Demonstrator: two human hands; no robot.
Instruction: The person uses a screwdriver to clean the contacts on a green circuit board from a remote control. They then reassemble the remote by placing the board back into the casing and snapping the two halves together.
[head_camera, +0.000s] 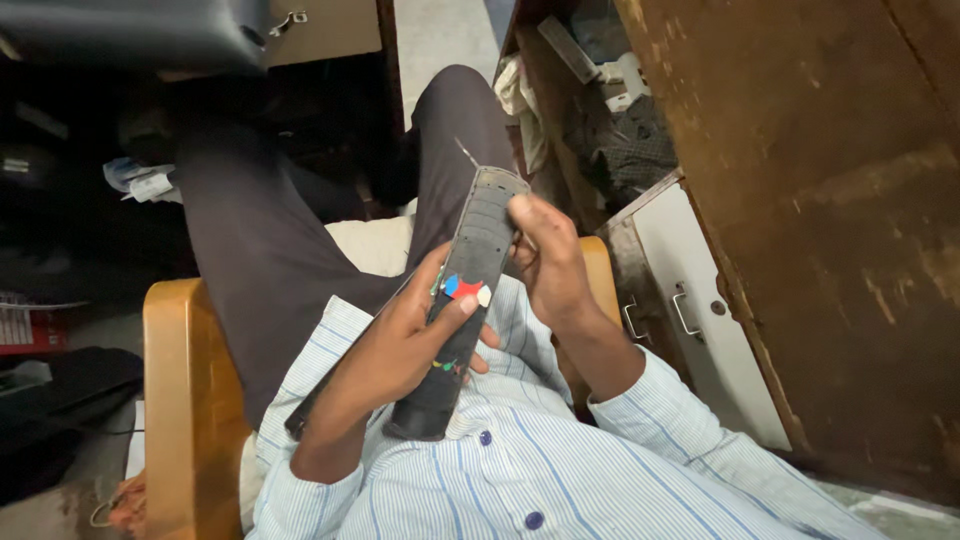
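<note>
The person sits in a wooden chair (190, 400), legs stretched out, working on a long dark remote control (465, 300) held above the lap and the striped shirt (540, 470). The left hand (395, 350) cradles the lower half of the remote, fingers (470, 300) curled round from beneath and the thumb laid across the face beside the red, blue and white buttons (465, 289); it is closed firmly on the body. The right hand (545, 260) grips the upper end, its fingertips pinched against the right edge just below the top; whether it also holds a small tool I cannot tell. A thin metal pin or wire (466, 152) stands out past the top of the remote, beyond both sets of fingers.

To my eye the step in hand is working at the top edge of the casing. It seems best done with the left hand staying still as the anchor, while the right makes small, controlled presses along the seam rather than one hard pull, which could snap a clip or send the remote sliding off. A white cabinet door (700, 310) and a worn brown panel (830, 200) stand off beyond the right fingers.
</note>
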